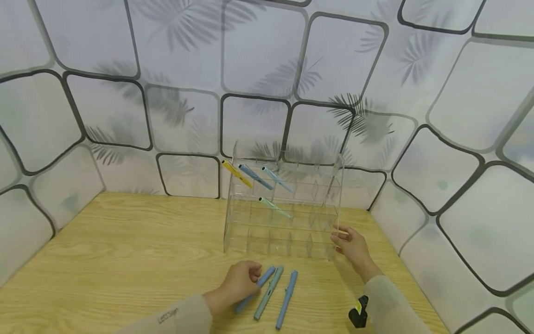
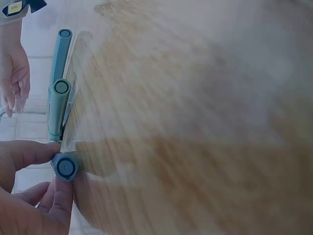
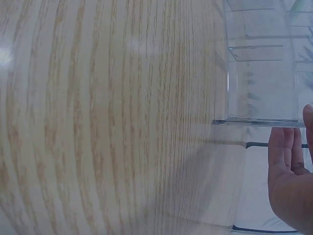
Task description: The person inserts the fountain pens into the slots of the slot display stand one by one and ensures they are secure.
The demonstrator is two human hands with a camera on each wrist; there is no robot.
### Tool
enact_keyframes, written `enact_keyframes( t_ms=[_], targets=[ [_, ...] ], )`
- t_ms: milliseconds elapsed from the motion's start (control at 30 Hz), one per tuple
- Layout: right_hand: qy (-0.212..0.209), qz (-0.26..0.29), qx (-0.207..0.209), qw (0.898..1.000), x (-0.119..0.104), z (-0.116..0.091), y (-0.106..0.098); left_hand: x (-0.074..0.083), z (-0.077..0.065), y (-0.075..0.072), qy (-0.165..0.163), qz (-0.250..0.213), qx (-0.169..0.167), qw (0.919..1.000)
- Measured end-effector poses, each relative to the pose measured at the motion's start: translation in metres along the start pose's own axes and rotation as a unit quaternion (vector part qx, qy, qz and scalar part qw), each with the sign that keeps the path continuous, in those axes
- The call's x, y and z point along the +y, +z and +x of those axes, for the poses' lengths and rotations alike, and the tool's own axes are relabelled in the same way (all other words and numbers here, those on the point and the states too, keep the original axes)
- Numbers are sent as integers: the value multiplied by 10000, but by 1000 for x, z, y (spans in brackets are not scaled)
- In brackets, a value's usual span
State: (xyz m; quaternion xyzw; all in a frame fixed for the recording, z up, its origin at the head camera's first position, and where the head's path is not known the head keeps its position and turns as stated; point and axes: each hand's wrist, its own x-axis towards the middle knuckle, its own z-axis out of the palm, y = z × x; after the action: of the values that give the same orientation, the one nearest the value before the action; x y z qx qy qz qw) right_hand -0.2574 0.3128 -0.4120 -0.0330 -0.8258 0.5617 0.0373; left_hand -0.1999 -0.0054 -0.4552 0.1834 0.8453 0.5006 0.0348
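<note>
My left hand (image 1: 239, 280) pinches a blue pen (image 1: 266, 275) between thumb and fingers, low over the wooden table. In the left wrist view the pen's round end faces the camera. Right beside it lie a grey-green pen (image 1: 269, 293) and another blue pen (image 1: 287, 299), roughly side by side. My right hand (image 1: 354, 248) holds the right side panel of a clear tiered display rack (image 1: 279, 246), thumb on one face and fingers along the other. Upper tiers of the rack bear a yellow pen (image 1: 237, 173), a darker blue pen (image 1: 256, 176), a light blue pen (image 1: 277, 179) and a pale green pen (image 1: 274, 207).
Thin clear dividers split the rack's tiers into compartments. A patterned wall covering (image 1: 263, 125) rises behind and on both sides of the wooden table (image 1: 137, 250). Near the right sleeve shows a black device with a yellow patch (image 1: 359, 313).
</note>
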Motion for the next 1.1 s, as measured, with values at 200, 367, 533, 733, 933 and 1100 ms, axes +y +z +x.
enact_keyframes(
  t_ms=[200,367,533,733,933,1100],
  targets=[
    [-13,-15,8,10000,0,0,0,0,2,-2,-127,-112,9,9999],
    [-27,-33,15,10000,1,0,0,0,4,-9,-521,-648,-177,9964],
    [-16,-21,33,10000,2,1,0,2,5,-21,-1091,-1582,-610,9795],
    [-21,-22,22,10000,2,1,-1,6,7,-37,-1557,-2679,-1274,9422],
    [-56,-32,12,10000,2,1,-1,6,7,-42,-1739,-2807,-1601,9303],
    [-63,-47,56,10000,1,2,0,7,8,-44,-1737,-2855,-1804,9251]
  ],
)
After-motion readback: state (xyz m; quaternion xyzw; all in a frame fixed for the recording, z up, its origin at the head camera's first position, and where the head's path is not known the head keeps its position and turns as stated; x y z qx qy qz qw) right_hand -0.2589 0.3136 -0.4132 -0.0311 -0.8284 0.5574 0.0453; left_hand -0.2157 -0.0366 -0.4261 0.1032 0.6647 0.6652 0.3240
